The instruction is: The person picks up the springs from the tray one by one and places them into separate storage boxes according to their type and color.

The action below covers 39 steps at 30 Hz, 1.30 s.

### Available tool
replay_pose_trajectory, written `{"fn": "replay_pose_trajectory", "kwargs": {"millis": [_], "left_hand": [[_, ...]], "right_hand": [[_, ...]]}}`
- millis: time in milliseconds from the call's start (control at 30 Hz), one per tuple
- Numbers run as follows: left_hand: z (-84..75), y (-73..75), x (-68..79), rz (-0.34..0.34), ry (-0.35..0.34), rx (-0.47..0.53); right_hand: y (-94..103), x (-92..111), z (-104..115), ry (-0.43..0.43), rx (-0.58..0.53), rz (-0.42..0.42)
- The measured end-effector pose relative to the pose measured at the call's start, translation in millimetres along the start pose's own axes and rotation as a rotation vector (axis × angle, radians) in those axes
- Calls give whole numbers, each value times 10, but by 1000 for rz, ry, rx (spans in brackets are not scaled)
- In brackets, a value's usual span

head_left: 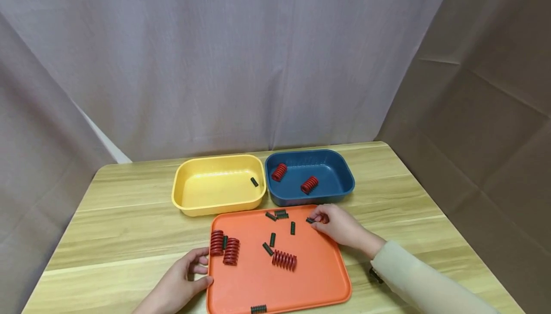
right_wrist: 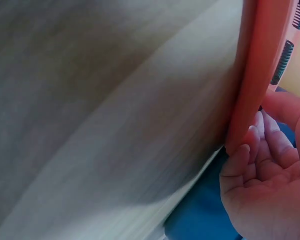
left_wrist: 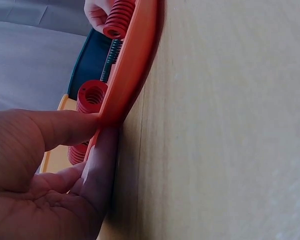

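Observation:
My left hand (head_left: 178,278) holds the left rim of an orange tray (head_left: 254,285); in the left wrist view the thumb (left_wrist: 70,125) lies against the rim and a finger reaches under it. At the tray's far right corner, my right hand (head_left: 342,225) pinches a small dark green spring (head_left: 309,220), mostly hidden by the fingers in the right wrist view. Thick red springs (head_left: 231,251) lie near the left hand, with a small green spring (head_left: 225,242) between two of them. Another red spring (head_left: 284,260) lies mid-tray, and several small green springs (head_left: 292,228) are scattered beyond it.
Behind the tray stand a yellow bin (head_left: 182,199) with one small dark spring (head_left: 254,182) inside and a blue bin (head_left: 347,175) holding two red springs (head_left: 309,185) and a small dark one. One green spring (head_left: 258,309) lies at the tray's near edge. Grey curtains hang behind the wooden table (head_left: 116,237).

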<state>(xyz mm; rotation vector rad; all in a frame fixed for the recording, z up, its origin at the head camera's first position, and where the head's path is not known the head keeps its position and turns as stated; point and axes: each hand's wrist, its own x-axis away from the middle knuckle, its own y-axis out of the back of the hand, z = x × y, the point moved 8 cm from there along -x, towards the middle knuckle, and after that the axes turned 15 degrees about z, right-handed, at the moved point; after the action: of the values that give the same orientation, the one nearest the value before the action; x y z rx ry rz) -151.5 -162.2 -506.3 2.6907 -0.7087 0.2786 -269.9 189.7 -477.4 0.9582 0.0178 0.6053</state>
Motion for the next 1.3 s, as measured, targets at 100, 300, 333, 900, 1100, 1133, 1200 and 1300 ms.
{"fn": "replay_pose_trajectory", "kwargs": {"millis": [100,300,333,900,1100,1133,1200,1300], "left_hand": [[-3,6,2,-4,1,-4],[2,6,-14,-5,15,-2],[3,5,-14,-3,17,-3],[-22,27,-10,-6,11,5],[-10,-9,-25,3,-1,47],[-7,-12,-22,4,-3,49],[1,-11,-18,3,-2,49],[-4,-4,-9,2,2,42]], "right_hand": [[4,2,10,2,7,3],[15,20,46,15,19,-9],[16,25,60,20,19,-13],[251,-173,870,198,-94,-107],[229,-323,1007,198,-126,-129],[217,-347,1024,196,-133,-135],[192,-394,1055,188,-152,-151],[156,-469,1099,167,-191,-175]]}}
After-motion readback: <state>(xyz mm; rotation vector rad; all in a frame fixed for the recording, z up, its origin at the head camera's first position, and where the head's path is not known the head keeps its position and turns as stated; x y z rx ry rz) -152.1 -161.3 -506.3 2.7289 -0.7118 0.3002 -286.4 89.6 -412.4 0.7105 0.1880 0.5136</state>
